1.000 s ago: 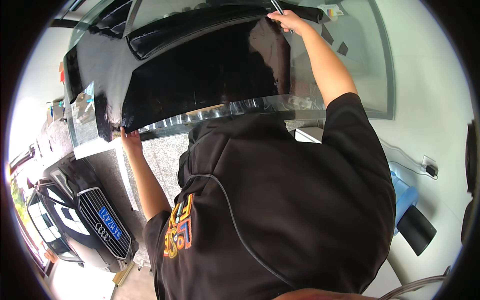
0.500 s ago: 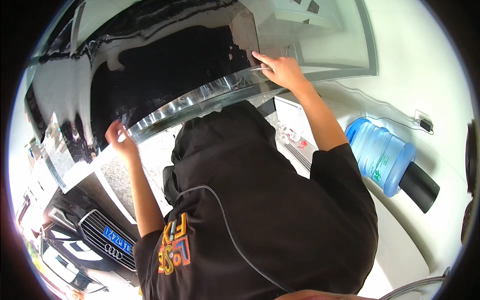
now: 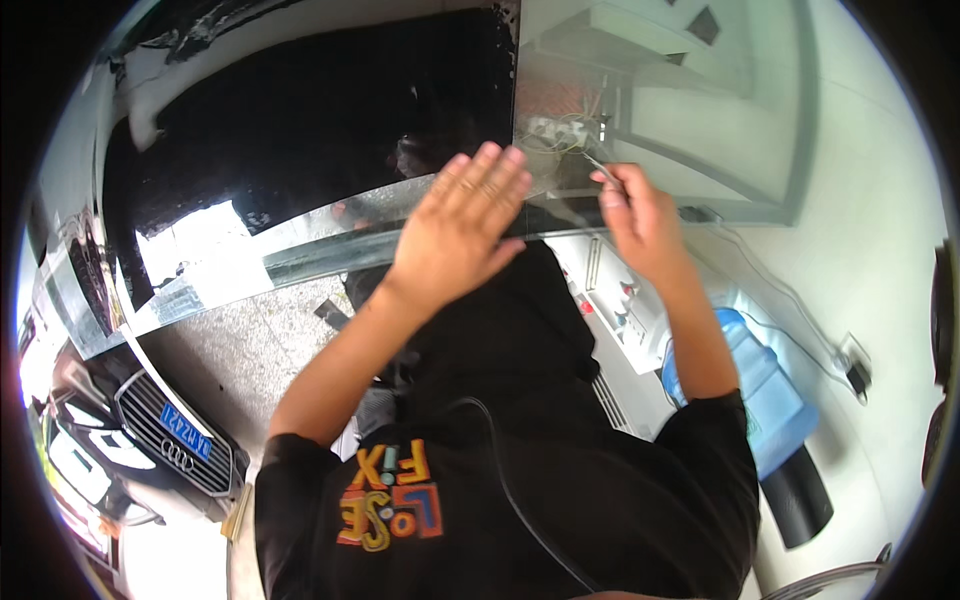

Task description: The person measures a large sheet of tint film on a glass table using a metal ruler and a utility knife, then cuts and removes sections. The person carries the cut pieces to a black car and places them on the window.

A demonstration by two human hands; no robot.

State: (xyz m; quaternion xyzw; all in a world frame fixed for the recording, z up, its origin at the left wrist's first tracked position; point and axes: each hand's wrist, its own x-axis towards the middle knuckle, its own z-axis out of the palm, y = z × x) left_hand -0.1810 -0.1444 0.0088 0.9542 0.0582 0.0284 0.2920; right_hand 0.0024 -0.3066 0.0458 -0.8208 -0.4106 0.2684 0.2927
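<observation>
A large glass pane (image 3: 700,200) lies in front of me, with glossy black film (image 3: 330,120) covering its left and middle part. The film's straight right edge runs away from me across the glass. My left hand (image 3: 465,220) is open, its fingers stretched out together over the film's near right corner. Clear glass shows along the pane's curved near border. My right hand (image 3: 640,215) is closed on a thin pointed metal tool (image 3: 603,168), its tip directed toward the far left, over the bare glass right of the film. Whether the tip touches the glass I cannot tell.
At left below stands a black car (image 3: 180,430). A narrow pale strip (image 3: 150,365) hangs from the pane's left end. To the right are a blue water jug (image 3: 755,390), a black cylinder (image 3: 800,497), a plugged-in cord (image 3: 855,375) and a white shelf unit (image 3: 640,340) with small items.
My left hand has moved right from the pane's near left border to the film's right corner, and its fingers have straightened. My right hand has moved off the film's edge to the right with the tool.
</observation>
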